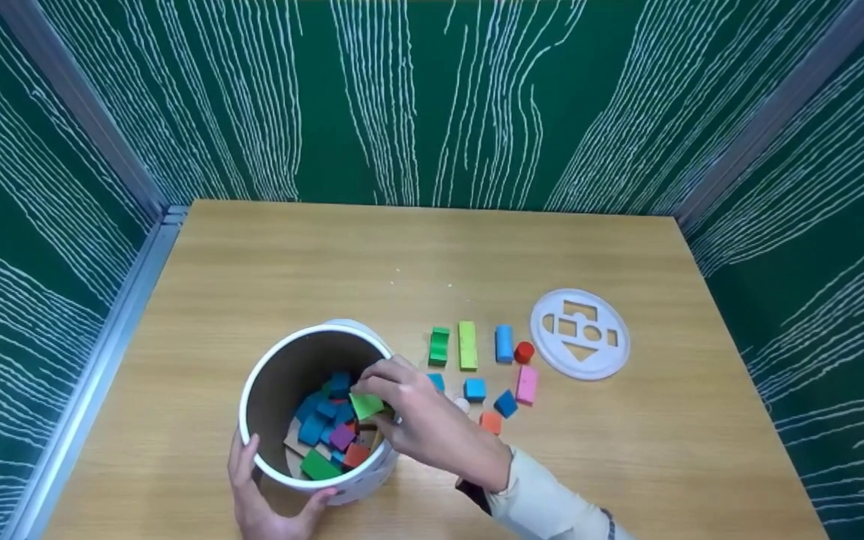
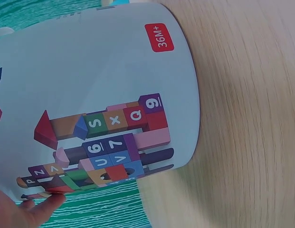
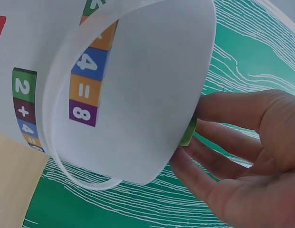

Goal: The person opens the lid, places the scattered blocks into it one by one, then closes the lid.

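Note:
A white bucket (image 1: 244,397) with printed block pictures stands at the front left of the table, its mouth tipped toward the head view. Inside it lies a pile of coloured blocks (image 1: 316,420), mostly blue, with green, orange and purple ones. My left hand (image 1: 271,506) holds the bucket at its near left rim, thumb and fingers spread along the side. At the right side of the mouth, my right hand (image 1: 424,416) pinches a light green block (image 1: 366,405) between thumb and fingers. Only an edge of that block shows past the rim in the right wrist view.
Right of the bucket lie several loose blocks, among them a dark green bridge-shaped block (image 1: 439,346), a yellow-green bar (image 1: 467,345), a blue cylinder (image 1: 504,343), a red cylinder (image 1: 524,352) and a pink block (image 1: 526,385). Beyond them rests a white lid (image 1: 541,352) with shaped holes.

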Demonstrator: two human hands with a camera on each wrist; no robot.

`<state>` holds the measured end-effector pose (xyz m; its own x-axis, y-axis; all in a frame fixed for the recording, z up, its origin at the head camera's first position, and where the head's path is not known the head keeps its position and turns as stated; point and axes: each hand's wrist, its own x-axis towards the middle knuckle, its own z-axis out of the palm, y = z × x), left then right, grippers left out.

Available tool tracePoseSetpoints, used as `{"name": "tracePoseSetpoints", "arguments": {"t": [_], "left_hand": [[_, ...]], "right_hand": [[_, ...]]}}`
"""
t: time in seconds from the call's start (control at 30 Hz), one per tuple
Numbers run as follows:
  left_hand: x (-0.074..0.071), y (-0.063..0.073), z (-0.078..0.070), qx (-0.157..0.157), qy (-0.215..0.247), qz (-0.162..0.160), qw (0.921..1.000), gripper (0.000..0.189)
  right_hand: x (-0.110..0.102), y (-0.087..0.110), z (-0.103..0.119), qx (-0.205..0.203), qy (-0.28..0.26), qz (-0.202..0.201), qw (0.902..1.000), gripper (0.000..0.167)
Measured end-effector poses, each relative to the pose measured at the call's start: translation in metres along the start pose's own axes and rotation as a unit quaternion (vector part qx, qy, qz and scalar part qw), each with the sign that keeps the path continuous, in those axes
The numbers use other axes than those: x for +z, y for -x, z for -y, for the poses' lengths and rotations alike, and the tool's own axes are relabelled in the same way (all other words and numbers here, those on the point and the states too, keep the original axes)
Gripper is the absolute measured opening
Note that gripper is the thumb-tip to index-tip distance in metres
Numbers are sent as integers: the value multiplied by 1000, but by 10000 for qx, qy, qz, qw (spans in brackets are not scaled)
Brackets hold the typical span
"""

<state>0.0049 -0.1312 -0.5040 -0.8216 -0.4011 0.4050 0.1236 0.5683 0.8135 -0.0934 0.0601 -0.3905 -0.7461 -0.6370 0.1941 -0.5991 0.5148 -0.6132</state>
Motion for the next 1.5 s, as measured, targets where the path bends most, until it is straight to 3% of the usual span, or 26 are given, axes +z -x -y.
{"name": "tracePoseSetpoints", "arguments": {"t": [0.17,0.37,0.7,1.1,1.5], "left_hand": [[-1,-1,2,146,187,58,9997,105],[0,-1,3,251,197,74,9995,104],[-2,0,0,29,14,104,9999,105],[0,0,1,73,-1,6,10000,104],[0,-1,5,184,24,45,9998,104]], "right_hand": [[5,-5,3,-100,196,49,9997,30],[10,-9,3,60,255,250,9993,35],[15,-15,1,125,331,435,9984,37],[19,-21,6,245,753,629,9949,35],[29,-30,10,607,939,1161,9869,38]]}}
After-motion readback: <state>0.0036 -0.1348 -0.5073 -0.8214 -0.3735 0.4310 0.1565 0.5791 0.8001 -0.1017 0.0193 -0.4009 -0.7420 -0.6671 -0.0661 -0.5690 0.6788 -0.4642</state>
